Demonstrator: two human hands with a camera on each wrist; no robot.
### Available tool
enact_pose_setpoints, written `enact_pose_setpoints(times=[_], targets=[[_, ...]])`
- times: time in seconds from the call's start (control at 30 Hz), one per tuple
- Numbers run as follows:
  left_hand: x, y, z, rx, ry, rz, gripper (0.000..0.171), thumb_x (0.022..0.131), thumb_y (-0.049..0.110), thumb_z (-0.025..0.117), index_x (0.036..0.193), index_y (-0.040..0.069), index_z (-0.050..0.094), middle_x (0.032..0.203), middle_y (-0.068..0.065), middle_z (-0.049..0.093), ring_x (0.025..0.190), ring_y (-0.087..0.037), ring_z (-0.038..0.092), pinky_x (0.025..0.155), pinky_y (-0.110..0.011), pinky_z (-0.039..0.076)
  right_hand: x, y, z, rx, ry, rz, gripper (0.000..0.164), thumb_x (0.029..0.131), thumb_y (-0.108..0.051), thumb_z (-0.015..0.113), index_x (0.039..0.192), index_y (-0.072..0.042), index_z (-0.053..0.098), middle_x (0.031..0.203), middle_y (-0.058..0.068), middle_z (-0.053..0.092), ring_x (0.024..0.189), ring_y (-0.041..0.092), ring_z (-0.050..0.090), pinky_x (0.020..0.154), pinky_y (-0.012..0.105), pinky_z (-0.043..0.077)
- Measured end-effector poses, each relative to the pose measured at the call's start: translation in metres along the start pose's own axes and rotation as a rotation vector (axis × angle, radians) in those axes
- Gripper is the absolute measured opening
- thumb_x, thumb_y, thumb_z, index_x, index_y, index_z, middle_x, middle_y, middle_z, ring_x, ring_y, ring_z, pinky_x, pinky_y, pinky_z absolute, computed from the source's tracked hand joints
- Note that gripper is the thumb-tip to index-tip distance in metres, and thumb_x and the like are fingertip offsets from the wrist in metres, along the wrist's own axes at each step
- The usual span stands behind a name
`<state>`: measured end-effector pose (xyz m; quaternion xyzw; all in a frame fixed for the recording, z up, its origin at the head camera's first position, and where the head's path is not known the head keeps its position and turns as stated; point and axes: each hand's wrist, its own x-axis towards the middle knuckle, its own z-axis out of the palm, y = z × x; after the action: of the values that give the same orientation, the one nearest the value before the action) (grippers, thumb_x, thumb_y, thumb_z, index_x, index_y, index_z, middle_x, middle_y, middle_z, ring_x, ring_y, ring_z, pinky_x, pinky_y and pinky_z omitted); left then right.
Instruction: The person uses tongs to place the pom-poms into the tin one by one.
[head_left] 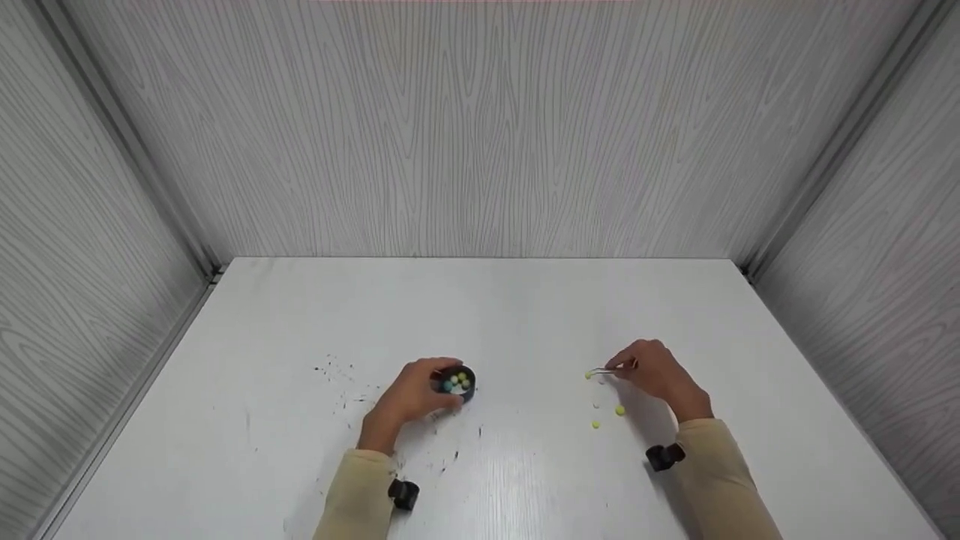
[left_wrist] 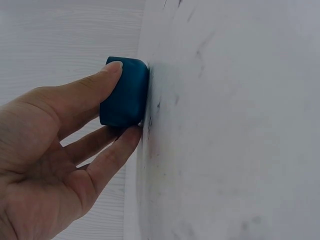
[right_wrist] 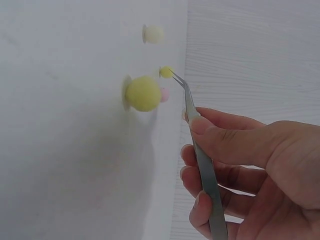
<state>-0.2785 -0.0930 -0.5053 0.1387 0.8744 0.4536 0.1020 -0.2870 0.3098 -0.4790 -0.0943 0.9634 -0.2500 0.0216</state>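
Note:
A small round blue cup (left_wrist: pixel 125 95) stands on the table, dark from above in the head view, with several yellow, pale and teal balls (head_left: pixel 461 377) inside. My left hand (head_left: pixel 415 390) grips its side between thumb and fingers. Over to the right, my right hand (head_left: pixel 651 367) pinches silver tweezers (right_wrist: pixel 205 170) with a bent tip. The tweezer points meet a small yellow ball (right_wrist: pixel 166 72). Around it in the right wrist view are a larger yellow ball (right_wrist: pixel 144 93), a pink ball (right_wrist: pixel 164 94) partly hidden behind that, and a cream ball (right_wrist: pixel 153 34).
Dark specks and smudges (head_left: pixel 352 382) mark the white table (head_left: pixel 525 315) around the left hand. Wood-grain panels (head_left: pixel 472 127) rise at the back and both sides. Each wrist wears a small black camera (head_left: pixel 405 495).

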Motion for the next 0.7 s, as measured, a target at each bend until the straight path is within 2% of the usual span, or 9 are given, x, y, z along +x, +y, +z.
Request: enact_pose_setpoints(times=[0.23,0.43,0.7], targets=[[-0.0001,0.0004,-0.0013,-0.001,0.003,-0.012,0.058,0.086,0.011,0.084,0.141,0.012,0.063,0.144,-0.017,0.06,0.13,-0.038,0.061,0.11,-0.053,0.051,0.0001,-0.0019,-0.0006,-0.001,0.009,-0.032,0.019,0.091,0.004,0.071,0.1,-0.007,0.084,0.102,0.014,0.078,0.083,0.02,0.062,0.068,0.03,0.05],[0.0006,0.0002,-0.0021,-0.002,0.0,0.005,0.059,0.086,0.011,0.084,0.141,0.01,0.063,0.143,-0.018,0.061,0.129,-0.039,0.061,0.109,-0.053,0.051,0.0002,-0.0031,-0.0017,-0.002,0.011,-0.046,0.019,0.092,0.002,0.071,0.102,-0.008,0.084,0.103,0.013,0.078,0.083,0.019,0.062,0.069,0.029,0.05],[0.0012,-0.001,-0.0011,0.002,0.0,0.007,0.058,0.086,0.011,0.084,0.14,0.011,0.063,0.144,-0.017,0.061,0.13,-0.039,0.061,0.11,-0.054,0.05,-0.0008,-0.0053,-0.0037,-0.013,0.065,-0.138,0.018,0.09,0.004,0.072,0.1,-0.007,0.084,0.096,0.011,0.078,0.076,0.015,0.06,0.065,0.025,0.047]])
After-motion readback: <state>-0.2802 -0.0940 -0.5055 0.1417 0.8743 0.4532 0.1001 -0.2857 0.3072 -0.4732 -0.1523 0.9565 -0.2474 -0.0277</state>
